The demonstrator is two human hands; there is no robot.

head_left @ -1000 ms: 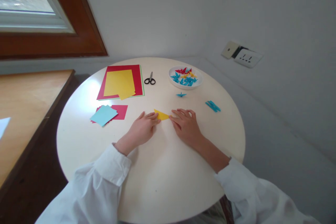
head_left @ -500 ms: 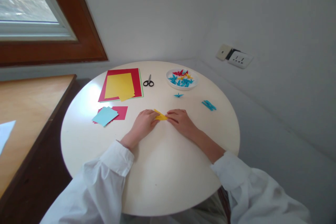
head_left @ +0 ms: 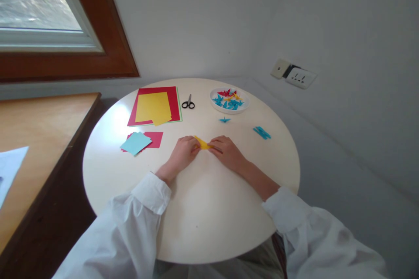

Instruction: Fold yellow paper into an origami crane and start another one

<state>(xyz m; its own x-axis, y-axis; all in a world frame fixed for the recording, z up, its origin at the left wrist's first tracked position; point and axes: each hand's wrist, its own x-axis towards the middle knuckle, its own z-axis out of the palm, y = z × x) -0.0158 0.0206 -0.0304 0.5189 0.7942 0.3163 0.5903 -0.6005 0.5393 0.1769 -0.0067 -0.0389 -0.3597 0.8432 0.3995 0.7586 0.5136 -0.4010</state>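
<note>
A small folded yellow paper lies on the round white table between my two hands. My left hand pinches its left end with curled fingers. My right hand pinches its right end, fingers bent over the paper. Both sleeves are white. Most of the paper is hidden by my fingertips.
Red and yellow sheets lie stacked at the back left, with a light blue square over a red piece in front. Black scissors, a white dish of paper cranes, one blue crane and a blue folded piece lie behind. A wooden desk stands left.
Both hands have closed in on the yellow paper, from lying flat beside a triangle to pinching it at both ends. The view has shifted slightly.
</note>
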